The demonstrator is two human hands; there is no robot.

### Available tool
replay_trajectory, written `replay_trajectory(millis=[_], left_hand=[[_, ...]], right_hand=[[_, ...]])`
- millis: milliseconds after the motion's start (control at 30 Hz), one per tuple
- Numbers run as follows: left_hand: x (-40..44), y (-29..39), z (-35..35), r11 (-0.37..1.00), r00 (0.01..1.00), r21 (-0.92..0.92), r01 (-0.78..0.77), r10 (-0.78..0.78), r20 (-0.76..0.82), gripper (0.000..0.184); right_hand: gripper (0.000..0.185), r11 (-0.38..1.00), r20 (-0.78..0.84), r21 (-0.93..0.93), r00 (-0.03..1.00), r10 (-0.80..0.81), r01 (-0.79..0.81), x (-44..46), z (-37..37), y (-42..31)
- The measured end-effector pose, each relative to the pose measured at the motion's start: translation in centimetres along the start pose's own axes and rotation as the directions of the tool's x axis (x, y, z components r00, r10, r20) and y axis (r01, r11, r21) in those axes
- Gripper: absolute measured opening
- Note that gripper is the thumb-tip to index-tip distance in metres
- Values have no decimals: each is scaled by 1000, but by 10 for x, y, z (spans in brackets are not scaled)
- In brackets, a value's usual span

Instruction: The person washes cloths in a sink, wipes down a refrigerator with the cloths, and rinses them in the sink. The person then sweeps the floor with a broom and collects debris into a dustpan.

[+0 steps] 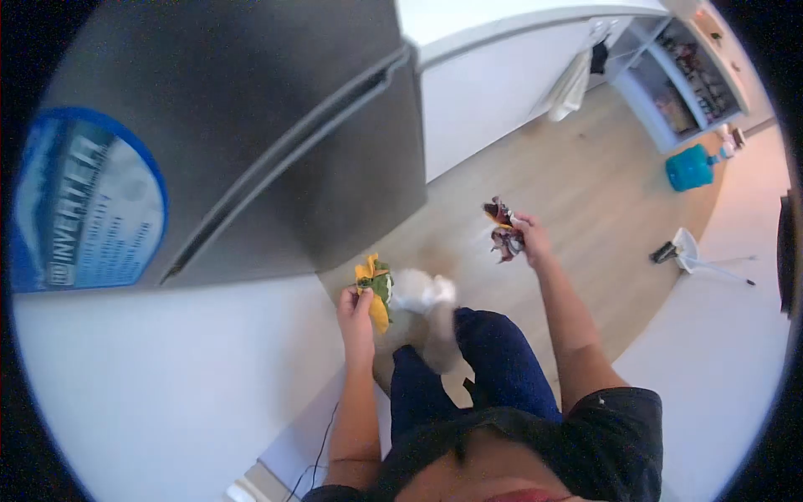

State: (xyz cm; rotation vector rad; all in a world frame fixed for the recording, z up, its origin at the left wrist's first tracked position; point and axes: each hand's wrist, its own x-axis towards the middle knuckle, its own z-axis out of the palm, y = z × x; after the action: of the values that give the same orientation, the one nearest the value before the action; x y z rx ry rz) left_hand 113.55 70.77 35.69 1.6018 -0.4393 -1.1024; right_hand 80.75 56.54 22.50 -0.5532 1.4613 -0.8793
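Home kitchen; tall grey fridge

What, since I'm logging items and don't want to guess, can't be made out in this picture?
All in the head view:
- Yellow-and-green item: partly hidden by the left hand; exact kind unclear.
- Dark crumpled item: small, partly behind the right hand's fingers.
- White shape near the legs: blurred.
- Shelf contents: too small.
- Dark object: cut off by the right edge.

We see a fridge with a smooth, brushed-metal look, a round glossy sticker, pale wood-look floor, see-through blue plastic jug, and dark trousers in matt cloth, probably, given the blur.
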Motion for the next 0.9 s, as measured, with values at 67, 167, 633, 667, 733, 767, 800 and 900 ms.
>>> replay_trajectory(millis=[67,167,633,667,733,767,800,900], left_hand=[[-32,51,8,1000,997,-14,4,-3,74,9],[-28,91,29,1000,984,11,-6,4,177,8],[40,351,307,729,738,122,-673,673,48,13],[57,357,310,503,597,467,-727,800,67,15],[72,355,316,200,454,744,-638,877,154,18],[78,347,319,110,603,869,-482,761,239,26],[83,339,321,-19,744,945,-325,611,269,35],[128,290,309,260,801,825,-502,500,329,53]], right_hand=[[29,986,39,165,999,-5,-2,-55,-2,-50],[29,938,139,345,990,-16,-34,-101,17,-110],[33,901,245,420,943,-227,107,-45,-132,-361],[33,901,254,423,941,-224,101,-34,-132,-369],[32,885,230,449,940,-251,126,-17,-129,-383],[33,874,205,465,943,-261,141,-7,-123,-390],[33,878,209,459,944,-256,137,0,-114,-402],[41,848,284,523,921,-268,85,29,-66,-436]])
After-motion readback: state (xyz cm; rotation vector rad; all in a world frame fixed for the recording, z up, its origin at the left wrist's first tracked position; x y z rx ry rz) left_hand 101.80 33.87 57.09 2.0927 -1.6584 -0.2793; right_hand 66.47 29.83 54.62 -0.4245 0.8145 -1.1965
